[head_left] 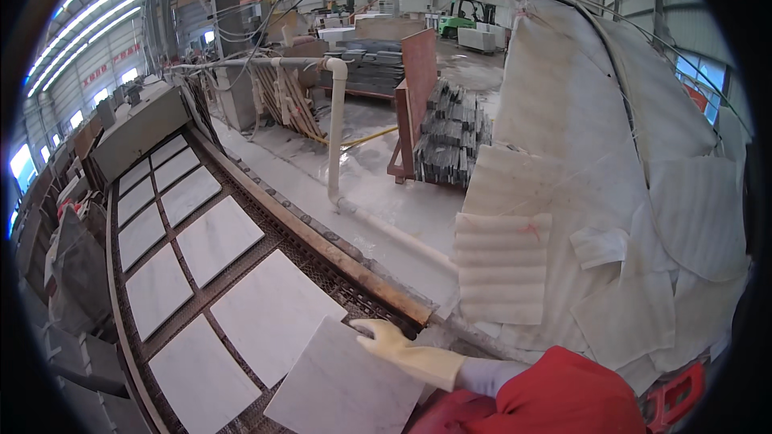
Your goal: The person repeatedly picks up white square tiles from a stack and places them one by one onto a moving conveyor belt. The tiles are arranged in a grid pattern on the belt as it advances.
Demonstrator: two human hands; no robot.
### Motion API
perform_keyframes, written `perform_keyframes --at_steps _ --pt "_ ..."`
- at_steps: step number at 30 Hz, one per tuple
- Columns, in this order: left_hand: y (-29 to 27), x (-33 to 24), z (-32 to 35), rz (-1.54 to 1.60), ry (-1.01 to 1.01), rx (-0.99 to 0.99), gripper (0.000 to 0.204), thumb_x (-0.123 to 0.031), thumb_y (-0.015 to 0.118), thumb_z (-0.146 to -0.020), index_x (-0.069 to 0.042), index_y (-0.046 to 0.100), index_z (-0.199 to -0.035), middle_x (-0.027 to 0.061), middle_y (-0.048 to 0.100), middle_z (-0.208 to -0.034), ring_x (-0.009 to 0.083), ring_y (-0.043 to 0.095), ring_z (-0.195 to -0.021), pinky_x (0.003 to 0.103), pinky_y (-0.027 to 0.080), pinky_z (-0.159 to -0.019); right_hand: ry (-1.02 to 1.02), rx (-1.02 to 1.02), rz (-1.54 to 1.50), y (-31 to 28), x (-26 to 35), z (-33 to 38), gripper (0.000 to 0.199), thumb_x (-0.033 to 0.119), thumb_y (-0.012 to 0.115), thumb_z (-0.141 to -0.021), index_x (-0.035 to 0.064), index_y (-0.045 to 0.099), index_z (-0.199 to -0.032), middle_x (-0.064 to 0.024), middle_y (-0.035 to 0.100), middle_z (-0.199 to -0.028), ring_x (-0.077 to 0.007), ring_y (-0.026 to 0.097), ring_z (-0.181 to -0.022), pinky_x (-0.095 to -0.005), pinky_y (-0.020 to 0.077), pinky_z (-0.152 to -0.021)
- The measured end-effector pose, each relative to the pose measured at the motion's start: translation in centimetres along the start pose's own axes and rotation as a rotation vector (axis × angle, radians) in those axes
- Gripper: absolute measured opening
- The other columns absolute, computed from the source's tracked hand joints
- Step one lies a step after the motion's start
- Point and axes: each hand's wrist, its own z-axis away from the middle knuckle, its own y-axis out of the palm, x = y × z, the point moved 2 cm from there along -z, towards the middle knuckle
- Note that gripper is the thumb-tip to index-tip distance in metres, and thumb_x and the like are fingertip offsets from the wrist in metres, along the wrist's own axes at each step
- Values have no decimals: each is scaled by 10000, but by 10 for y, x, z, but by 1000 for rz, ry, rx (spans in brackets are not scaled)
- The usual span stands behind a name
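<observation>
My right hand, in a pale yellow rubber glove, reaches in from the lower right. Its curled fingers and thumb are at the upper edge of a square white marble tile, gripping it by that side. This tile sits askew and covers a corner of the neighbouring white tile. Another tile lies flat to the left, on the dark mesh conveyor belt. My left hand is out of view.
Two rows of tiles run along the belt to a box-shaped machine. A rusty rail edges the belt. A white pipe rises beyond it. Foam sheets cover a stack at right; a red-handled object is lower right.
</observation>
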Motion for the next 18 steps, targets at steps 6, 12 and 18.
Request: perform_keyframes --at_steps 6,12,18 --pt "-42 58 35 165 -235 172 772 -511 598 -860 -12 358 -1398 165 476 -1344 320 484 -1195 501 356 -1049 162 274 524 -76 -17 79 415 432 598 -828 100 682 -1062 -151 676 -1025 -298 637 -976 -390 486 -888" --pt "-62 65 -8 -225 -53 86 743 -641 494 -863 -23 484 -1277 107 631 -1134 275 647 -915 387 532 -588 636 438 -232 -35 -73 105 663 590 570 -850 21 591 -1190 -114 646 -1113 -194 602 -982 -339 480 -805" --pt "-52 38 12 -246 11 -3 747 -638 563 -830 -76 483 -1315 88 625 -1163 258 635 -962 415 542 -602 717 489 -591 2 -103 125 742 690 572 -791 67 603 -1192 -87 646 -1116 -191 597 -997 -336 475 -812"
